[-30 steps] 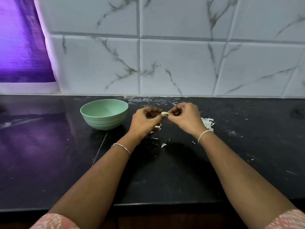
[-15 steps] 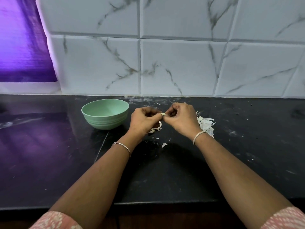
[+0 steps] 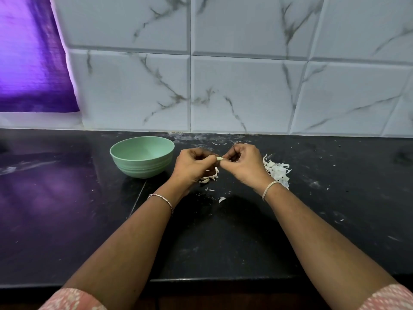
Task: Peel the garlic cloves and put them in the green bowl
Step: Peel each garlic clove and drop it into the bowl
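A pale garlic clove (image 3: 220, 159) is pinched between the fingertips of both hands above the black counter. My left hand (image 3: 192, 165) holds it from the left and my right hand (image 3: 243, 163) from the right, fingers curled. The green bowl (image 3: 142, 156) stands just left of my left hand; I see nothing inside it. More garlic pieces (image 3: 209, 175) lie on the counter under my left hand, partly hidden.
A heap of white garlic skins (image 3: 277, 171) lies right of my right hand. Small skin flakes (image 3: 222, 199) dot the black counter (image 3: 223, 242). A marble-tiled wall (image 3: 223, 86) rises close behind, and the counter's front edge runs near my elbows.
Both hands stayed together on the clove and shifted slightly. The right hand has turned a little, which uncovers more of the skin heap behind it.
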Tool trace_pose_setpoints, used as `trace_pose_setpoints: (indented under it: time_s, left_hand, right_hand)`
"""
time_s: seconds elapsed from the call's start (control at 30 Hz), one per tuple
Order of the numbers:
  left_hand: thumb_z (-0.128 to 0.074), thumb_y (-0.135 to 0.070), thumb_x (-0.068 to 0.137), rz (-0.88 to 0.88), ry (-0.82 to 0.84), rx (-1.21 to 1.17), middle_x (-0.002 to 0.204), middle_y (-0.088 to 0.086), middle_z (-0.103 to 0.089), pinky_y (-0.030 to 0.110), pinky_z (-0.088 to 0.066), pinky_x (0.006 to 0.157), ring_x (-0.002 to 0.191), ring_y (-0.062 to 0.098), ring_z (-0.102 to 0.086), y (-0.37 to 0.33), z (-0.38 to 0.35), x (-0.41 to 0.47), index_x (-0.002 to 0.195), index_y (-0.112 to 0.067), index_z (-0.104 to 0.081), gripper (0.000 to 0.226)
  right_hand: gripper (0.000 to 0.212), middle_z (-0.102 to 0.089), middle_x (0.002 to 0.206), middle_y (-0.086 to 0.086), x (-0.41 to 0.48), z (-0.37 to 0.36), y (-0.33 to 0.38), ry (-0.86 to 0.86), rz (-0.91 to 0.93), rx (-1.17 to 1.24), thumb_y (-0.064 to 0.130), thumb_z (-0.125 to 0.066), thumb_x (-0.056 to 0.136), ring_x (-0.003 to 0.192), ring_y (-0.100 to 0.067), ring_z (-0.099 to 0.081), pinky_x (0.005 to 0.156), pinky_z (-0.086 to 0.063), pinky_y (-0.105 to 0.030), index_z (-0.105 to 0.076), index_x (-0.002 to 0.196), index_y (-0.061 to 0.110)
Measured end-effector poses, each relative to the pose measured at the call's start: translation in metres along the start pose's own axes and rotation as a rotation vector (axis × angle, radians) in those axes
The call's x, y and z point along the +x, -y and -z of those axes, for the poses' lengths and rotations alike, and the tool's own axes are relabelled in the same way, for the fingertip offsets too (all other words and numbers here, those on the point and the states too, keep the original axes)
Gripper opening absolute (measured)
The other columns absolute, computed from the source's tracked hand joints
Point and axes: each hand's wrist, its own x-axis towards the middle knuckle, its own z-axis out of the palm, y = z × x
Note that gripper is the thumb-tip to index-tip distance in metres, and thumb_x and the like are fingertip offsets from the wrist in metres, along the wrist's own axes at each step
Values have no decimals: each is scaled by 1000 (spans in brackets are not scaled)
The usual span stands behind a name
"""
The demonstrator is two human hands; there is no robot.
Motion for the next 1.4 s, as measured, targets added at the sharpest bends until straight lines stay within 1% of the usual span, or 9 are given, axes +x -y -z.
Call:
trace_pose_setpoints:
  time_s: [0.13, 0.37, 0.6, 0.7, 0.8, 1.0, 1.1, 1.2, 1.4]
  left_hand:
    - [-61, 2, 85, 35, 20, -56, 63, 8, -66, 22, -55, 54, 54, 12, -62, 0, 0, -1, 72, -4, -70, 17]
    - [-59, 0, 87, 130, 38, -93, 67, 10, -64, 20, -53, 51, 52, 12, -58, -1, 1, 1, 86, 7, -70, 13]
    - [-57, 1, 90, 158, 80, -80, 67, 8, -64, 20, -55, 54, 52, 10, -56, -4, 5, 2, 86, 5, -68, 13]
    - [-54, 1, 91, 149, 85, -72, 68, 9, -63, 21, -56, 56, 51, 9, -56, -5, 7, 2, 90, 7, -67, 14]
    - [-55, 2, 90, 128, 74, -78, 68, 10, -64, 22, -56, 56, 50, 9, -56, -5, 6, 2, 82, 3, -67, 15]
    - [-67, 0, 84, 80, 7, -63, 66, 12, -65, 24, -52, 54, 54, 17, -59, 1, 4, 3, 78, -5, -69, 8]
    - [-70, -3, 83, 81, 11, -91, 70, 13, -67, 25, -52, 56, 59, 20, -61, 2, 3, 4, 80, -4, -69, 3]
    - [-72, -5, 82, 77, 19, -92, 73, 14, -67, 27, -52, 60, 62, 20, -60, 2, 2, 3, 81, -4, -70, 3]
    - [-77, -7, 80, 54, 38, -85, 78, 17, -67, 24, -53, 56, 61, 19, -61, -1, 0, -1, 92, 2, -68, 18]
  right_hand:
    - [7, -64, 62, -1, -1, 0, -1, 50, -43, 122, 9, -74, 73, 57, -9, -51, 54, -42, -25, -69, 69, 7]
    - [18, -59, 56, 6, 0, 1, -4, 106, -64, 178, 5, -71, 74, 55, -8, -49, 56, -41, -25, -65, 62, 17]
    - [23, -57, 57, 5, -2, 4, -2, 137, -42, 222, 0, -69, 76, 53, -5, -47, 54, -39, -20, -63, 61, 17]
    - [23, -58, 59, 2, -3, 3, -2, 143, -67, 275, -2, -68, 77, 57, -9, -49, 59, -41, -25, -64, 62, 15]
    - [20, -60, 61, 1, -1, 2, -4, 141, -89, 298, 0, -68, 78, 60, -12, -52, 63, -44, -30, -65, 66, 14]
    - [4, -69, 74, 10, 3, 6, -9, 180, 87, -37, 20, -71, 85, 68, -3, -60, 67, -48, -18, -74, 89, 21]
    - [16, -73, 94, 3, 2, 5, -8, 167, 171, -178, 21, -66, 90, 82, -9, -62, 78, -49, -25, -74, 104, 21]
    - [19, -62, 110, -3, 3, 5, -8, 133, 193, -228, 16, -63, 91, 96, -16, -59, 89, -49, -32, -74, 106, 19]
    - [16, -54, 108, 1, 0, 3, -3, 99, 219, -321, 15, -57, 95, 94, -13, -53, 85, -48, -34, -69, 105, 13]
